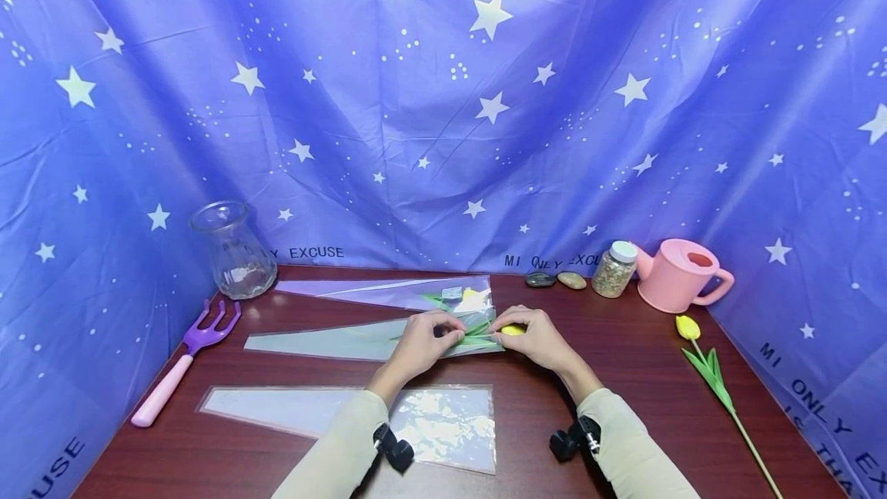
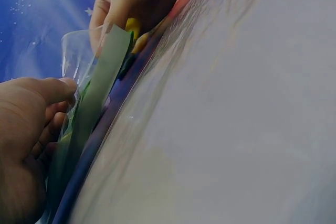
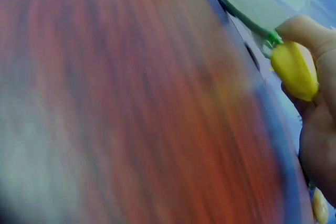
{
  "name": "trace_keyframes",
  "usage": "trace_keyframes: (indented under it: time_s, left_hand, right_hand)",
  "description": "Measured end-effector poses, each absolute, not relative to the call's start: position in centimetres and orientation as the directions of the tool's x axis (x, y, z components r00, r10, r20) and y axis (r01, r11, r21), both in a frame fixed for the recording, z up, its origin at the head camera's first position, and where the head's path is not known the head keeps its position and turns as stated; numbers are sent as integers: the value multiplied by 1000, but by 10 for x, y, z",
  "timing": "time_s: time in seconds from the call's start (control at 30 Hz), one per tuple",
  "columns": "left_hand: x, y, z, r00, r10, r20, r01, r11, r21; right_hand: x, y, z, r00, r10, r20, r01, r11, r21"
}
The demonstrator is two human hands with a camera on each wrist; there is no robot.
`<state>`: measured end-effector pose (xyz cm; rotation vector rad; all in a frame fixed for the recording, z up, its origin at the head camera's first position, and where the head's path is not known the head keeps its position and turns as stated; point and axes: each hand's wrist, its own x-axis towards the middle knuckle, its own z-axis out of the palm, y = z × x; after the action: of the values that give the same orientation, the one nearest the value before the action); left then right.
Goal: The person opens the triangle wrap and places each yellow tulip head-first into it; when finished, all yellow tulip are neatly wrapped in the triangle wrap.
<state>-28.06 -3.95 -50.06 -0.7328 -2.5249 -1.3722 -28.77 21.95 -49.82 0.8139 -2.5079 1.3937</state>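
Observation:
A pale green, tapered flower sleeve [image 1: 312, 343] lies crosswise at mid-table, its wide mouth to the right. Inside it show green tulip leaves, with the yellow tulip head [image 3: 294, 71] at the mouth. My left hand [image 1: 421, 341] pinches the sleeve's clear film between thumb and fingers, over the leaves. At the mouth, my right hand [image 1: 539, 341] holds the tulip just below its head, thumb against the green stem. Behind lies a purple sleeve [image 1: 360, 291] with another yellow tulip [image 1: 474, 297] in it. In front is a whitish sleeve [image 1: 277, 406], partly covered by my left forearm.
At left stand a glass vase [image 1: 242, 268] and a purple hand fork [image 1: 183, 364] with a pink handle. Back right holds two stones [image 1: 571, 280], a jar of gravel [image 1: 614, 272] and a pink watering can [image 1: 675, 276]. A loose yellow tulip [image 1: 717, 383] lies at the right.

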Motion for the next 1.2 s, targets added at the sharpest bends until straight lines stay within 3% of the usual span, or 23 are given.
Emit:
trace_keyframes:
  time_s: [0.4, 1.0, 1.2]
  left_hand:
    - [-281, -42, -502, -872, 336, 357, 484, 476, 734]
    - [-280, -39, -499, -873, 364, 325, 477, 492, 729]
    - [-279, -40, -499, -869, 361, 340, 485, 482, 730]
  right_hand:
    - [-279, 267, -503, -892, -325, 313, -437, 446, -781]
    - [-278, 264, -509, -908, -314, 277, -407, 505, -761]
    - [-273, 256, -502, -898, -286, 333, -435, 476, -765]
